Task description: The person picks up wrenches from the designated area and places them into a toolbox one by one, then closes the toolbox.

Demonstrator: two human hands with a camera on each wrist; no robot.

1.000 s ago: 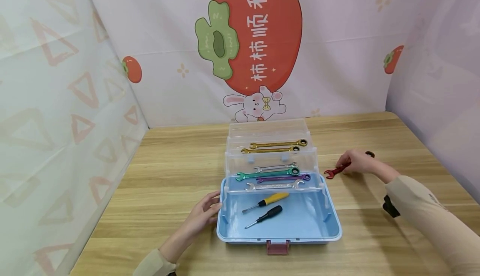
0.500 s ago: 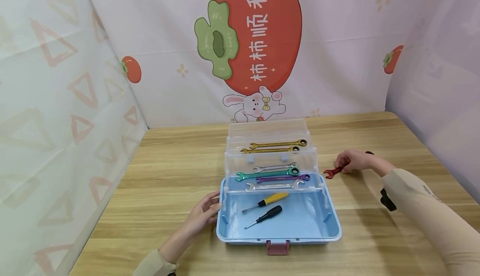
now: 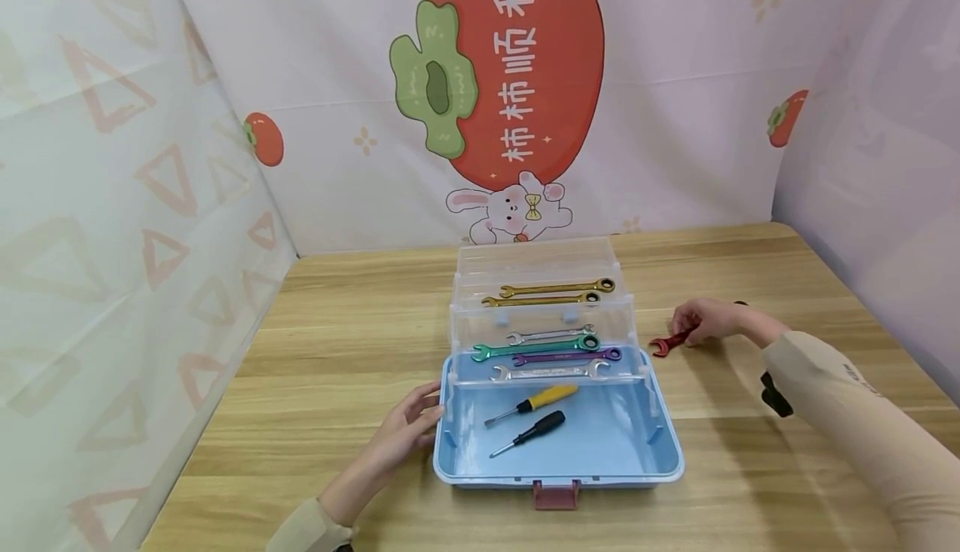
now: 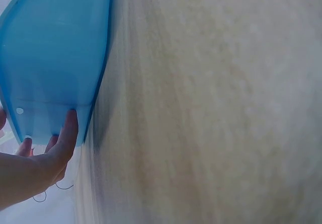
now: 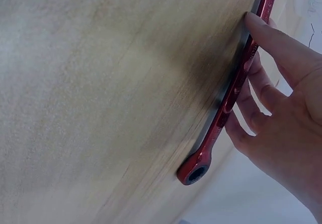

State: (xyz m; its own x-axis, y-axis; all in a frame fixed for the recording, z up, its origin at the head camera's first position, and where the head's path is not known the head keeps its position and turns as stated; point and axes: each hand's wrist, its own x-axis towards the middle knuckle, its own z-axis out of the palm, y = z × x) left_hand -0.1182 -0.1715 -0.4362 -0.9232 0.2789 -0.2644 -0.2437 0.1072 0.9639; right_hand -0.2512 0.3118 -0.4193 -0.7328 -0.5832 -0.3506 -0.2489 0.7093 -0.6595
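My left hand (image 3: 412, 423) rests against the left side of an open light-blue toolbox (image 3: 555, 480), its fingertips touching the outer wall (image 4: 55, 58) in the left wrist view. Right of the box, my right hand (image 3: 708, 320) pinches a red combination wrench (image 5: 231, 95) by its shaft, thumb on one side and fingers on the other. That wrench lies at or just over the tabletop; its open end points toward the box. Inside the box lie a yellow screwdriver (image 3: 551, 397) and a black screwdriver (image 3: 547, 424).
Clear stepped trays (image 3: 540, 317) rise at the toolbox's back. They bear two gold wrenches (image 3: 555, 288), a green wrench (image 3: 534, 347), a purple wrench (image 3: 566, 358) and two silver wrenches (image 3: 551, 371). A dark red latch (image 3: 555, 495) hangs at the front. Printed cloth (image 3: 660, 118) walls surround the wooden table (image 3: 337, 310).
My right hand and forearm have shifted very slightly left along the red wrench, which itself stays nearly in place. The left hand and the toolbox have not moved.
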